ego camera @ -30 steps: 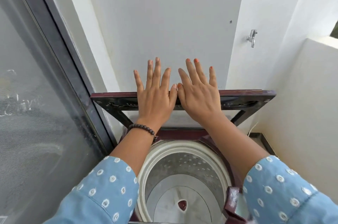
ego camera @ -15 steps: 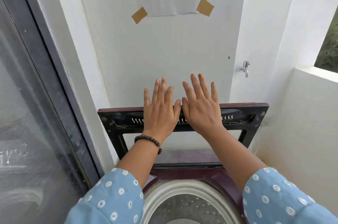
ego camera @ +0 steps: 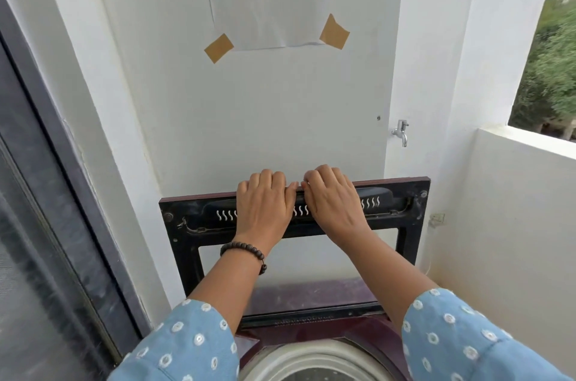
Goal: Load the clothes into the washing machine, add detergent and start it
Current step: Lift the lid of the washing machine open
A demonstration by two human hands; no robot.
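Note:
The top-loading washing machine [ego camera: 311, 329] has a maroon body, and the pale rim of its drum [ego camera: 311, 363] shows at the bottom edge. Its lid [ego camera: 187, 243], a black frame with a glass pane, stands raised almost upright against the white wall. My left hand [ego camera: 265, 209] and my right hand [ego camera: 333, 203] sit side by side on the lid's top edge, fingers curled over it. A dark bead bracelet circles my left wrist. No clothes or detergent are in view.
A white wall [ego camera: 280, 116] behind the lid carries a taped paper sheet [ego camera: 271, 0]. A metal tap [ego camera: 400, 131] sticks out at the right. A dark-framed glass door [ego camera: 46, 225] runs along the left. A low white parapet [ego camera: 523, 193] stands at the right.
My fingers, flat and spread against the lid before, have curled over its top edge. The lid has swung up nearer to the wall, and the view has tilted upward.

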